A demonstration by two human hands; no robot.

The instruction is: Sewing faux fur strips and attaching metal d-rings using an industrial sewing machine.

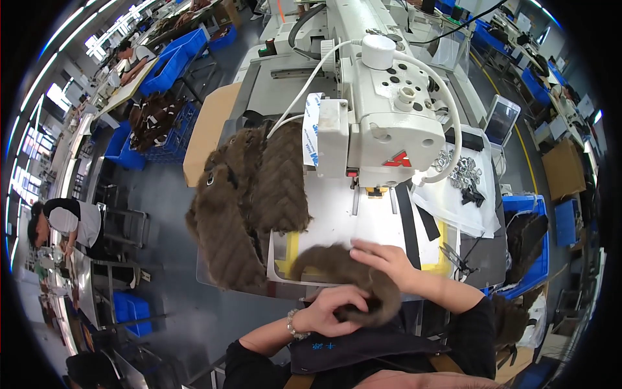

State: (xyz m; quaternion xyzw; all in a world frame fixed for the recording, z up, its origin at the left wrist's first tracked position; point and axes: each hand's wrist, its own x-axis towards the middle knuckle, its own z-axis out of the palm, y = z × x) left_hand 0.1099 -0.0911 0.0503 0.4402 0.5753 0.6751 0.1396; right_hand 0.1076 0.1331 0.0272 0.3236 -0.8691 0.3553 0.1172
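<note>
Dark apron nearest; left hand curls, clamped on fur, right hand extended atop.

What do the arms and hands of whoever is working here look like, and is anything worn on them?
They are a person's own: the left hand and right hand are without gloves. Dark sleeves end around the elbows, leaving the forearms uncovered. A pale, shiny bracelet, seemingly beaded, circles the left wrist; none shows on the right.
</note>
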